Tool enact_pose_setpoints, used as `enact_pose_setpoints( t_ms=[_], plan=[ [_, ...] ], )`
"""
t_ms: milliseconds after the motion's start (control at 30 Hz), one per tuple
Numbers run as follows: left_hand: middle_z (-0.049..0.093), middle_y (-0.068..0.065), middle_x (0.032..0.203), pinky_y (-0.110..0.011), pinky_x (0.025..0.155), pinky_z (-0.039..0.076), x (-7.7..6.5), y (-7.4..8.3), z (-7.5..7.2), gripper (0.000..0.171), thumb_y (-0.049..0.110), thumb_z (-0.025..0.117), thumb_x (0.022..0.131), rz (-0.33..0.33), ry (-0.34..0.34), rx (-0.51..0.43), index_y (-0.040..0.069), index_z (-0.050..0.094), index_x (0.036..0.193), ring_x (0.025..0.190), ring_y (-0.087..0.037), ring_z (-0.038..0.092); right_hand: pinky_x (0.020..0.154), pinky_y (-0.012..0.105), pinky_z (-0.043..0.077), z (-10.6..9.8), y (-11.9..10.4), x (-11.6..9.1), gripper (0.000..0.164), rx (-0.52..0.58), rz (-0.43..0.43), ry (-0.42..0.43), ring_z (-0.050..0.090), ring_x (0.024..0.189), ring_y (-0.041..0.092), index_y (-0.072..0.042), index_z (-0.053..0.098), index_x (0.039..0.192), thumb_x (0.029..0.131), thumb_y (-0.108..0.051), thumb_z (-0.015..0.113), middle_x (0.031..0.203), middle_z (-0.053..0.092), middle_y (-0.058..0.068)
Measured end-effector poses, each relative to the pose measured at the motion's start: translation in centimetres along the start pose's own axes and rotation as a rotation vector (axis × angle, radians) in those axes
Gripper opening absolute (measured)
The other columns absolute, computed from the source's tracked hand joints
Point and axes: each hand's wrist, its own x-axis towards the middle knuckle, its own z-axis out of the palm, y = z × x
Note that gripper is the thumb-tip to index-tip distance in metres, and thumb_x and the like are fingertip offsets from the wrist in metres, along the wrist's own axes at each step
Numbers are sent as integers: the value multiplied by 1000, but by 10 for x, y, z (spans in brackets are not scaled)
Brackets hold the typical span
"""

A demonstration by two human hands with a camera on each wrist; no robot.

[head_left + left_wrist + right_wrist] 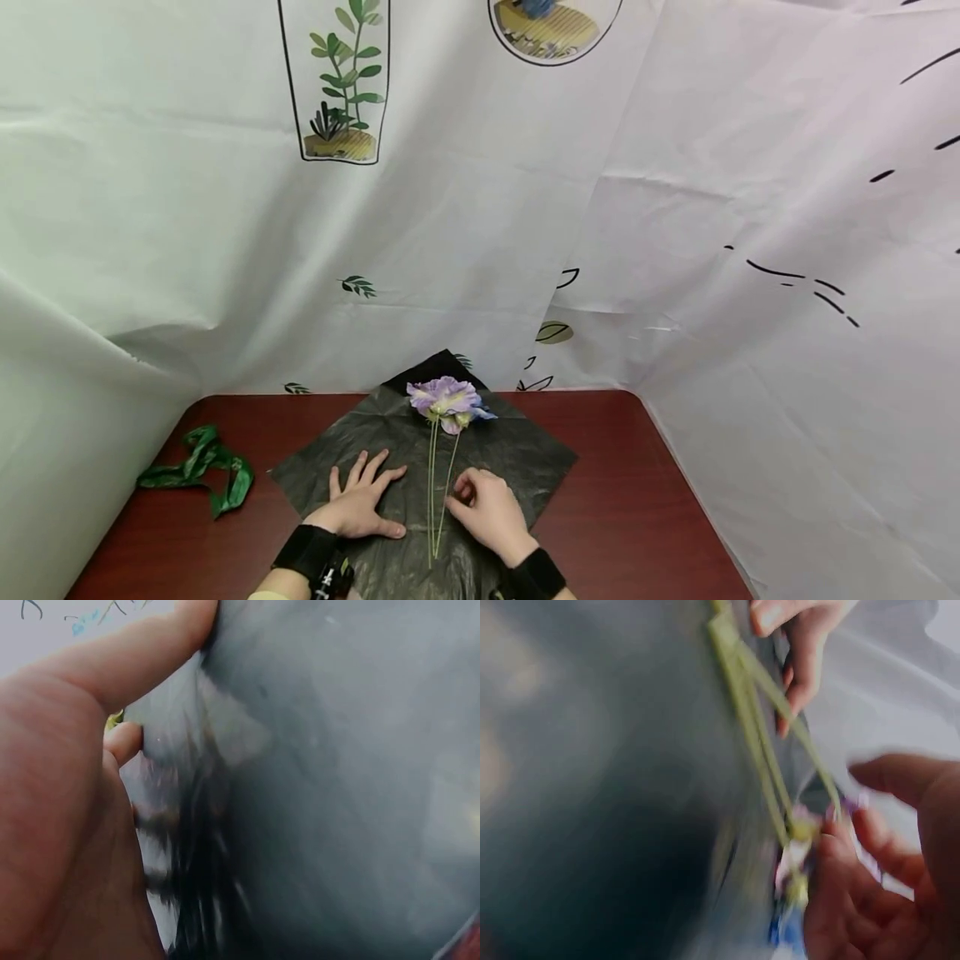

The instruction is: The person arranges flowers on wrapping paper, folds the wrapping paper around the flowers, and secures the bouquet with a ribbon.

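A dark sheet of wrapping paper (525, 446) lies cornerwise on the table. Light purple flowers (444, 395) with a blue flower (481, 409) partly behind rest near its far corner, their thin green stems (432, 500) running toward the near side. My left hand (358, 508) lies with spread fingers on the paper, left of the stems. To their right, my right hand (489, 510) has loosely bent fingers close beside the rightmost stem. In the right wrist view the thumb (896, 778) stands apart from the fingers, which overlap the flower end of the stems (757, 742).
A crumpled green ribbon (202, 468) lies at the left of the reddish-brown table (630, 500). White printed cloth (465, 208) hangs behind the table and along both sides. The paper's far corner overlaps the cloth at the table's back edge.
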Motion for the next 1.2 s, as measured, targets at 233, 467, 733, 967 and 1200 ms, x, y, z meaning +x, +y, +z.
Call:
enact_pose_setpoints(
  t_ms=[233,467,733,967,1200],
  plan=[
    [19,-23,182,-89,114,-14,-4,-4,0,112,70,94,77,43,27,-16,16,53,166,165,-60,1,111,46,51,-37,52,-34,49,137,-131,-418,55,134,20,-31,76,138,93,-35,95,141,60,-6],
    [21,-27,180,-91,112,-14,-8,-8,-2,109,68,93,79,108,49,-57,15,53,166,163,-65,1,119,44,44,-40,74,-39,56,227,-177,-534,42,149,25,-30,74,145,93,-27,94,157,50,0],
    [29,-27,177,-96,110,-4,-12,3,-11,105,68,93,79,134,72,-40,19,57,164,161,-66,11,117,42,45,-47,71,-39,53,227,-182,-562,42,147,27,-28,77,140,90,-20,95,158,48,3],
    [34,-30,173,-95,110,0,-25,17,-29,86,36,101,82,120,85,-74,13,65,157,157,-65,22,117,42,45,-47,69,-36,48,214,-167,-558,42,147,25,-30,78,134,89,-21,95,157,49,1],
    [45,-26,166,-91,115,3,-42,19,-34,82,34,103,78,208,161,-44,14,69,151,160,-60,24,115,41,47,-46,76,-38,46,180,-192,-539,42,147,25,-33,77,133,91,-28,94,156,49,-2]
  ],
)
